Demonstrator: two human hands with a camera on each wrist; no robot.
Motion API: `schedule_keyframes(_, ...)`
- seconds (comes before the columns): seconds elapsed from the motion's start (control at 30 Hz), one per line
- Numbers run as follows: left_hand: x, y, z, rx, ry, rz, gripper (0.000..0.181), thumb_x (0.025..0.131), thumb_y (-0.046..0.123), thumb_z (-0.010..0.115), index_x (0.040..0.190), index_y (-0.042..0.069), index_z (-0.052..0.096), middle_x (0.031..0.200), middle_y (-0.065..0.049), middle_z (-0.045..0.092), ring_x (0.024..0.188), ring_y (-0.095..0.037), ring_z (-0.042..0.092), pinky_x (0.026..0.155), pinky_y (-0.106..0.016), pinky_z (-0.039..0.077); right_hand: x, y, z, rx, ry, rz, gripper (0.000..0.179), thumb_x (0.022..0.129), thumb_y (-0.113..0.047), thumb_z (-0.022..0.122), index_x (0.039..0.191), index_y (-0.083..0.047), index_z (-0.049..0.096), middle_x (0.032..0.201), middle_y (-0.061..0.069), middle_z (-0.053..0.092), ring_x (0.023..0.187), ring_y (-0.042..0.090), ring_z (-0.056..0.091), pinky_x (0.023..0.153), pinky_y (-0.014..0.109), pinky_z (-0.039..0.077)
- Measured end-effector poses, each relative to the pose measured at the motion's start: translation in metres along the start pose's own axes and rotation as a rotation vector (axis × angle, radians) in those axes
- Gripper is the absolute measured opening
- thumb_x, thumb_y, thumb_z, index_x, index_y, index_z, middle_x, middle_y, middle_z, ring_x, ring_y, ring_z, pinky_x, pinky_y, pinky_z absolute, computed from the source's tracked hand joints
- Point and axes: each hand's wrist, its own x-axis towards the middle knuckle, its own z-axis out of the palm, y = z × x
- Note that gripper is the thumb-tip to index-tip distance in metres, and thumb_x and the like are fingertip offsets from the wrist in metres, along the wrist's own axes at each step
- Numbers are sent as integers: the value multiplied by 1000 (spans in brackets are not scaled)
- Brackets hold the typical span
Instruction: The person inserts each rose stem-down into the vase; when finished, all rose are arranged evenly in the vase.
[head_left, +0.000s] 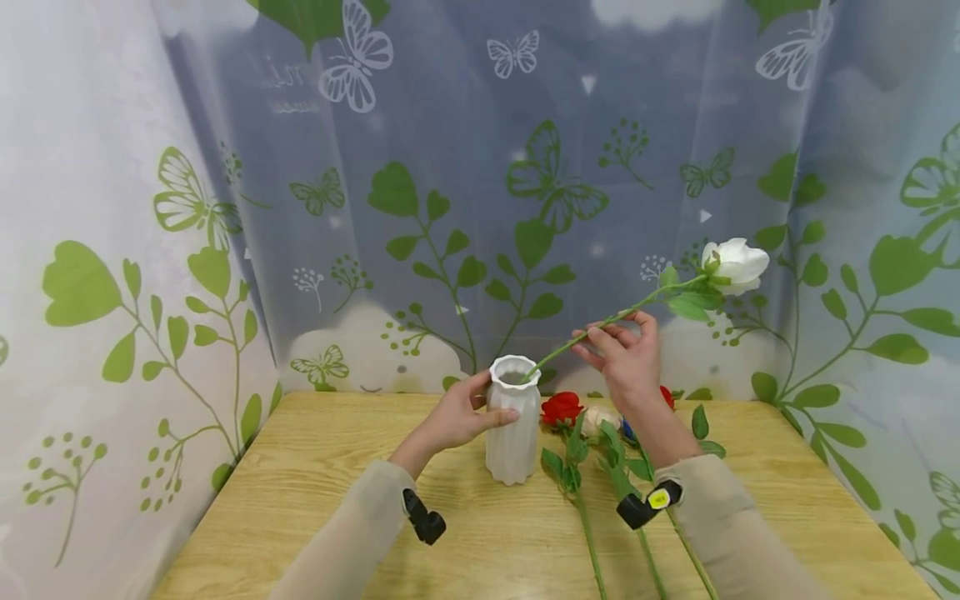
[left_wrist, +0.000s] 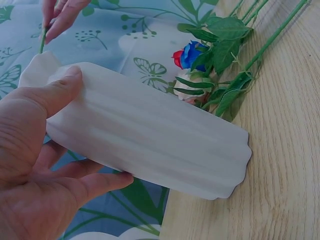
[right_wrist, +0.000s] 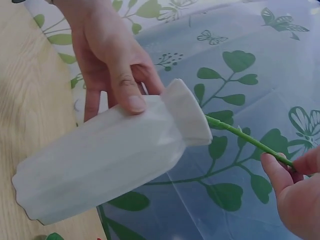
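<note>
A white fluted vase (head_left: 513, 442) stands upright on the wooden table. My left hand (head_left: 471, 410) grips it near the top, thumb across the front and fingers round the far side, as the left wrist view shows on the vase wall (left_wrist: 150, 130). My right hand (head_left: 626, 358) pinches the green stem of a white rose (head_left: 737, 267) between thumb and fingers. The rose slants up to the right, and its stem (right_wrist: 245, 137) enters the vase mouth in the right wrist view. The stem's lower end is hidden inside the vase.
Right of the vase lie several flowers on the table (head_left: 337, 500): a red rose (head_left: 562, 408), a cream one (head_left: 600, 421) and a blue one (left_wrist: 192, 55), their stems pointing toward me. Another red bloom (head_left: 667, 397) shows behind my right wrist. A patterned curtain (head_left: 450, 208) hangs behind.
</note>
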Motion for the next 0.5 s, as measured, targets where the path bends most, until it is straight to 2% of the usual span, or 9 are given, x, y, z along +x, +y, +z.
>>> schedule_keyframes(0.3, 0, 0, 1, -8, 4, 7, 74, 98, 13, 77, 162, 5, 41, 157, -20, 52, 139, -46, 57, 111, -58, 52, -1, 14, 9, -117, -63, -8, 42, 104, 7, 57, 127, -22, 39, 96, 2, 67, 92, 18, 78, 86, 34, 66)
schedule_keyframes(0.5, 1, -1, 1, -13, 4, 3, 74, 98, 14, 77, 162, 6, 40, 158, -20, 52, 141, -45, 55, 111, -57, 52, -4, 19, 16, -175, -105, -8, 48, 104, 6, 57, 140, -19, 36, 98, 4, 66, 90, 17, 78, 84, 33, 66)
